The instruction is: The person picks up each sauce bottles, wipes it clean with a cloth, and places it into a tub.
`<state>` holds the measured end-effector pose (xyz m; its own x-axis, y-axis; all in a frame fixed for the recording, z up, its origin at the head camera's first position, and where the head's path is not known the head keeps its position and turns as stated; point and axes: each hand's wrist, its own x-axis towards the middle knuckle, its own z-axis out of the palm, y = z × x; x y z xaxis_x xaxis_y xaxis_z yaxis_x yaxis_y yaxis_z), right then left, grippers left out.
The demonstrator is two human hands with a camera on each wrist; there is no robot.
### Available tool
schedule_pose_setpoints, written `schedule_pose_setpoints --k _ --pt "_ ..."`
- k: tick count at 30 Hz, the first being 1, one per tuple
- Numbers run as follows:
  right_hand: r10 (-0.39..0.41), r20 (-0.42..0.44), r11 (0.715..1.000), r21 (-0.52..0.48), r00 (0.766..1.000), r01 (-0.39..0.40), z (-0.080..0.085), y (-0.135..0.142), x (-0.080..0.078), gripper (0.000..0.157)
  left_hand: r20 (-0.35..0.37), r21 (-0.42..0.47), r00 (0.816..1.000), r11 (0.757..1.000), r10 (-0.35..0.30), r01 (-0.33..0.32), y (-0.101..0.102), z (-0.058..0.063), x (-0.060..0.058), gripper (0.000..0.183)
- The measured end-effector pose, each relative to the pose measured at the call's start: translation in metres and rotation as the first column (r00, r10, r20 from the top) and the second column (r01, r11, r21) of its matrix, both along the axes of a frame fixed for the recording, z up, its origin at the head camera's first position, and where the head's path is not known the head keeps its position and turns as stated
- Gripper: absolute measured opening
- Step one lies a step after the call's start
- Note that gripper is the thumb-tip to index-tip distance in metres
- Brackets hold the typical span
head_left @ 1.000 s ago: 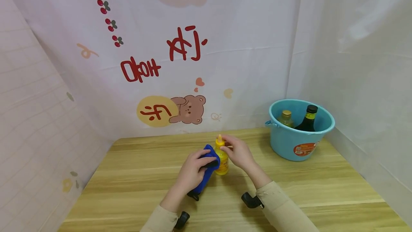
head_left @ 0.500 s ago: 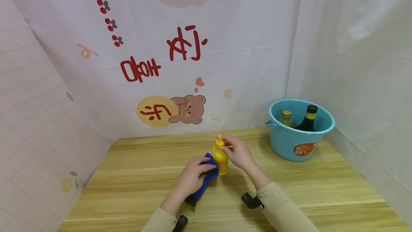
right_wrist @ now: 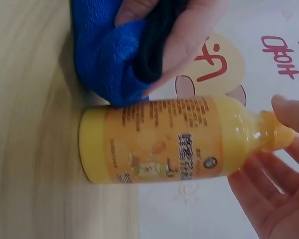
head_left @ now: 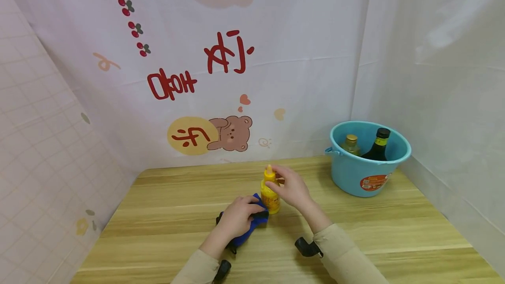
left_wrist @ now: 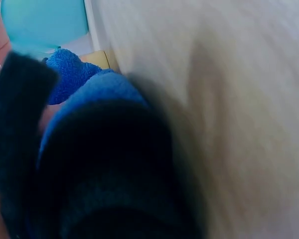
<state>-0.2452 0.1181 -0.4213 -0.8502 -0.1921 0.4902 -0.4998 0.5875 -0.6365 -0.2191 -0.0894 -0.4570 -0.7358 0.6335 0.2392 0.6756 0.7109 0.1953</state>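
A yellow squeeze bottle [head_left: 270, 200] with a pointed nozzle stands upright on the wooden table. My right hand [head_left: 293, 189] holds it at the neck and cap, thumb on the near side. In the right wrist view the bottle's printed label [right_wrist: 164, 142] faces the camera. My left hand [head_left: 236, 217] grips a blue fuzzy cloth [head_left: 249, 231] with black trim, low over the table, its upper end at the bottle's lower left side. The left wrist view shows the blue cloth [left_wrist: 104, 89] behind large, blurred black material that hides the left fingers.
A light blue bucket [head_left: 347, 179] stands at the back right of the table [head_left: 169, 214]. Inside are a dark bottle [head_left: 376, 149] with a black cap and a clear bottle [head_left: 350, 146] with a gold cap. A printed white curtain [head_left: 307, 78] hangs behind.
My left hand has slid the cloth down the bottle's side, from near its shoulder to its lower part. The right hand stays at the bottle's neck, its thumb shifted slightly.
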Motion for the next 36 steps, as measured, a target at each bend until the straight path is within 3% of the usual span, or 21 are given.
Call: schedule_pose_setpoints --k 8,19,27,36 --pt "-0.139 -0.133 0.985 0.082 0.981 0.15 -0.006 -0.009 0.003 0.052 0.032 0.029 0.999 1.0 -0.008 0.007 -0.007 -0.003 0.0 0.04" --pt "-0.245 -0.132 0.958 0.12 0.96 0.261 0.0 -0.018 0.0 0.044 0.029 0.124 0.999 0.992 -0.025 0.021 -0.013 0.003 -0.002 0.04" --pt "-0.201 -0.084 0.974 0.093 0.976 0.208 0.006 -0.013 0.003 0.036 0.007 0.255 1.0 0.967 -0.028 0.025 -0.019 0.016 -0.004 0.043" --pt "-0.054 0.018 0.998 0.039 0.998 0.053 0.006 0.001 0.002 0.03 -0.056 0.382 0.998 0.924 0.012 0.01 -0.015 0.04 -0.007 0.045"
